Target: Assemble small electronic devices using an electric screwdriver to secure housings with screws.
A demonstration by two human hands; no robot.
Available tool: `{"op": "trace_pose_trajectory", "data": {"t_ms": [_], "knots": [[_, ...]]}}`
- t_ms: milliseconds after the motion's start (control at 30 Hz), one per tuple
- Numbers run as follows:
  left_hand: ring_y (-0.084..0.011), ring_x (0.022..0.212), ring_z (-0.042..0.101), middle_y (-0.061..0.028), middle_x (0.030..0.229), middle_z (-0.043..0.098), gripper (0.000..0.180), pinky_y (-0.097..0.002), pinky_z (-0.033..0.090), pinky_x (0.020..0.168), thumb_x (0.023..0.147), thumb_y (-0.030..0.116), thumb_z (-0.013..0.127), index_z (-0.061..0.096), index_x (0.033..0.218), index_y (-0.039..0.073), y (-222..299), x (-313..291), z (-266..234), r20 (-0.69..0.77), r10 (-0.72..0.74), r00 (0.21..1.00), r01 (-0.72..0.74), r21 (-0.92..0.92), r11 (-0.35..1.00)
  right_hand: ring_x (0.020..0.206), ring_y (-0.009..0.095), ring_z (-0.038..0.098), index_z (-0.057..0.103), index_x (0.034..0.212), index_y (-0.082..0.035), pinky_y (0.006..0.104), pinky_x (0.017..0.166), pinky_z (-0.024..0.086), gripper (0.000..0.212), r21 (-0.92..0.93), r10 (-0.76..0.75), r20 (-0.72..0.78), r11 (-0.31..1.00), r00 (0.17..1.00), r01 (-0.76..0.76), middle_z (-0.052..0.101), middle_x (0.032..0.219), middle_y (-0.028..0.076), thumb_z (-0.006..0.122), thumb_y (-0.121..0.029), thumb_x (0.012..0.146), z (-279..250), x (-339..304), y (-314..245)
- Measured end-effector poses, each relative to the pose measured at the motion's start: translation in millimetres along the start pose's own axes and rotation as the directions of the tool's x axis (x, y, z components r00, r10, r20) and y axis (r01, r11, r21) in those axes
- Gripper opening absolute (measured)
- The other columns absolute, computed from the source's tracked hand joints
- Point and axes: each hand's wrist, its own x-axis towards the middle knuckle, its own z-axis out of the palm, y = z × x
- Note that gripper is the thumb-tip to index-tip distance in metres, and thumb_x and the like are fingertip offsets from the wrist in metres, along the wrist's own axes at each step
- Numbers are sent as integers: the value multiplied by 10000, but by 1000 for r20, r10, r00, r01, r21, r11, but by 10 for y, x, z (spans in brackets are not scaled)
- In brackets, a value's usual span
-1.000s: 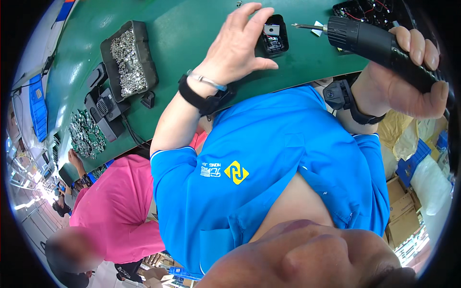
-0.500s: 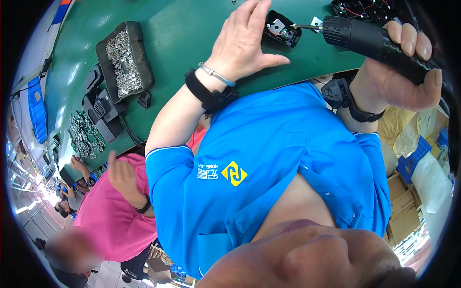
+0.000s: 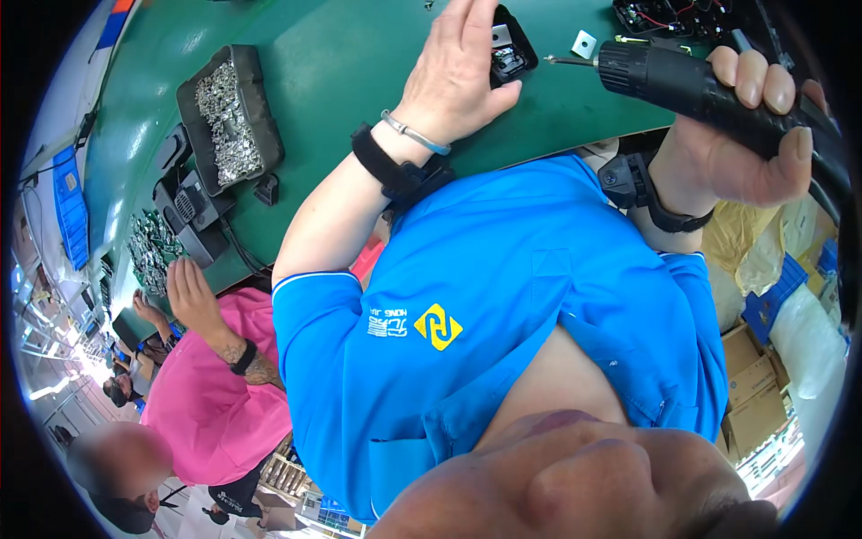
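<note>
A blue bin (image 3: 70, 207) lies at the far left, near the edge of a green table (image 3: 350, 54). A heap of circuit boards (image 3: 148, 242) comes next, and below it a co-worker in a pink shirt (image 3: 220, 395) holds up a hand (image 3: 191, 295) with the fingers close together. Farther right, a dark tray (image 3: 263, 103) full of small metal pieces (image 3: 224, 117) stands just beside a black device (image 3: 190, 205). The person's left hand (image 3: 449, 76) is held flat, its fingers straight and near one another, reaching the upper edge, the thumb spread out. It overlaps the left side of a small black case (image 3: 529, 54) on the table; whether it touches the case I cannot tell. The tip of a black electric screwdriver (image 3: 660, 79) points at the case, just short of it. Behind the screwdriver lie a pale square plate (image 3: 584, 43) and some wired black parts (image 3: 673, 18). The right hand (image 3: 741, 148) wraps its fingers and thumb around the handle.
</note>
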Motion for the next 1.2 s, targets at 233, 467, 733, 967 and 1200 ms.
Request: {"op": "trace_pose_trajectory", "data": {"t_ms": [233,467,733,967,1200], "knots": [[-363,1038,408,-223,1116,389,792,-386,352,893,562,122,705,267,1204,-29,-82,-36,26,14,-94,995,94,-43,995,727,158,433,457,1060,-109,330,691,337,355,22,14,100,1000,995,-16,491,796,48,495,-220,725,23,-18,150],[-350,989,445,-213,1074,432,786,-375,380,850,547,120,718,288,1190,-17,-43,-55,-72,-71,23,997,-36,-175,984,730,162,440,454,1064,-128,339,692,343,345,-37,-3,113,999,994,7,495,802,50,489,-223,734,48,-33,179],[-346,911,477,-189,1029,468,803,-373,396,803,510,70,721,298,1187,-10,46,-57,-126,-23,0,1000,-6,-242,970,740,173,445,447,1073,-101,344,689,340,343,-54,32,163,998,986,-24,488,809,53,470,-201,746,73,-29,271],[-349,904,483,-192,1018,470,795,-374,402,795,506,55,715,307,1185,-17,18,-55,-98,-94,79,992,-100,-245,964,744,173,446,434,1099,-96,346,697,338,355,-62,58,231,997,971,-45,483,808,53,444,-197,759,50,-24,292],[-345,906,485,-196,1018,470,820,-373,407,790,501,52,718,295,1199,-21,36,-63,-106,-77,82,994,-98,-250,963,753,172,448,432,1115,-111,343,703,342,363,-68,69,250,996,966,-54,487,818,57,436,-198,762,44,-37,308]]}}
